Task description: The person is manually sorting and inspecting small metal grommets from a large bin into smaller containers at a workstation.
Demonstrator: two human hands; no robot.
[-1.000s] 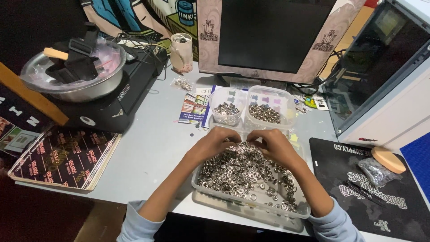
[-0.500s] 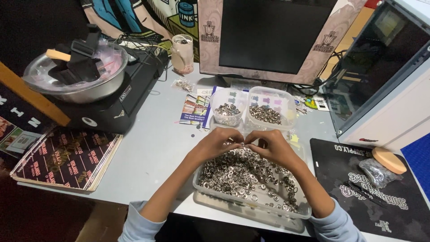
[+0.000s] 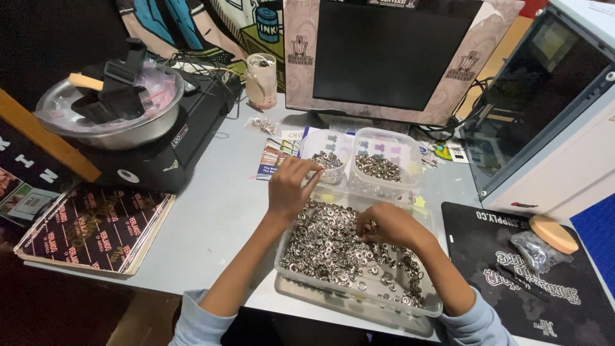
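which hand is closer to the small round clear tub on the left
Left. The left hand reaches its fingers to the small round clear tub; the right hand is back over the large tray of metal rings.

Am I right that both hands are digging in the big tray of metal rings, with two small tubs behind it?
Not quite. In the head view only the right hand is in the big tray of metal rings. The left hand reaches over the left small tub; the other small tub sits beside it.

Grey desk (image 3: 211,218) under a dark monitor (image 3: 391,54), colourful poster (image 3: 211,25) behind, black mat (image 3: 512,269) alongside.
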